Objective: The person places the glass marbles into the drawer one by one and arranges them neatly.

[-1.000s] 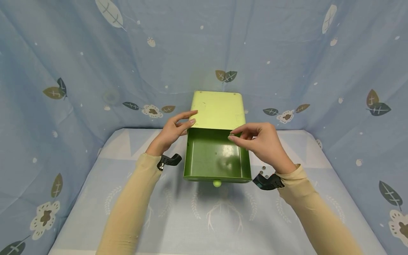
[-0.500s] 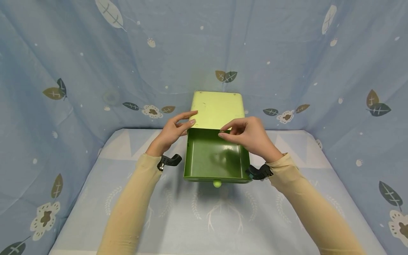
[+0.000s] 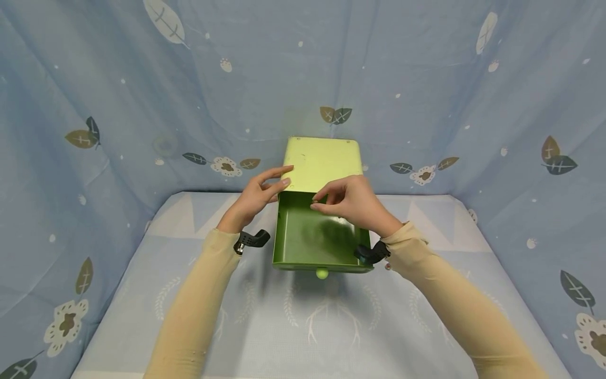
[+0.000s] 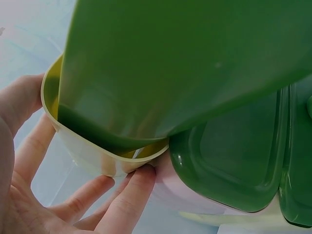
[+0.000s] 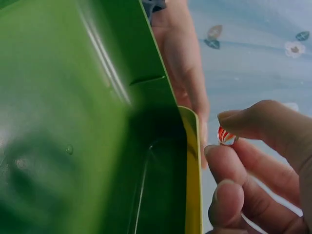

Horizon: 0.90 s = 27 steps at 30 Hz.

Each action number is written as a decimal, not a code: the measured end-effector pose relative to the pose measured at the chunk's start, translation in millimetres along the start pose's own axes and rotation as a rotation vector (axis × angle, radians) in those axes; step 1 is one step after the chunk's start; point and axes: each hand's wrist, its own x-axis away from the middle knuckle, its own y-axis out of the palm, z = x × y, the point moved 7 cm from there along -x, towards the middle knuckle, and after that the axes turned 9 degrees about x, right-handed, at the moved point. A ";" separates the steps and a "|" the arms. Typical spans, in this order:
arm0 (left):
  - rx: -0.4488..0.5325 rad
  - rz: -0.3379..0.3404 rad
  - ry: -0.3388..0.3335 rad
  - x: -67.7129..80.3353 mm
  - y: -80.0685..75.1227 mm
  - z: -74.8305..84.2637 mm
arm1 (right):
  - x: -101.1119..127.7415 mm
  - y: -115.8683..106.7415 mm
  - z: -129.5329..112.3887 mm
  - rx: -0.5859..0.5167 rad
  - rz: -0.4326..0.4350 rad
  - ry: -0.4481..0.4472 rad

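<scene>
My right hand point(image 3: 355, 202) is above the pulled-out green drawer point(image 3: 298, 237), pinching a small marble point(image 5: 227, 136) with red and white streaks between thumb and fingertip. The marble is barely visible in the head view. Inside, the drawer's visible floor is bare. My left hand point(image 3: 253, 197) touches the left side of the pale yellow-green cabinet point(image 3: 322, 163), a fingertip and the thumb at its top edge. In the left wrist view, its fairly straight fingers are spread against the shell around the drawer.
Below the open drawer, closed green drawer fronts point(image 4: 229, 161) show in the left wrist view. A loose marble point(image 3: 388, 266) lies on the cloth-covered table point(image 3: 265, 337), right of the drawer and partly behind the right wrist. A patterned blue curtain point(image 3: 227, 105) surrounds the table.
My right hand has moved left across the drawer with the marble pinched in it. Its wrist now covers most of the loose marbles on the table. The left hand stays in place.
</scene>
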 end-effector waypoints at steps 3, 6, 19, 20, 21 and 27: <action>0.002 0.002 0.000 1.2 -0.6 -1.0 | -4.2 6.5 -1.4 -0.012 -0.036 -0.029; 0.009 0.004 -0.006 2.3 -0.8 -2.8 | -7.0 13.7 -1.8 -0.017 -0.078 -0.047; 0.007 0.002 -0.008 1.2 -1.4 -3.2 | -13.5 34.5 -1.8 0.013 -0.205 -0.148; 0.006 0.001 -0.007 1.1 -1.2 -2.6 | -13.7 35.3 -1.7 0.014 -0.211 -0.155; 0.005 0.000 -0.008 1.0 -1.0 -2.2 | -13.8 36.0 -2.1 0.014 -0.216 -0.160; -0.005 0.001 -0.008 0.5 -0.1 -2.1 | -16.1 41.6 -5.7 0.019 -0.247 -0.202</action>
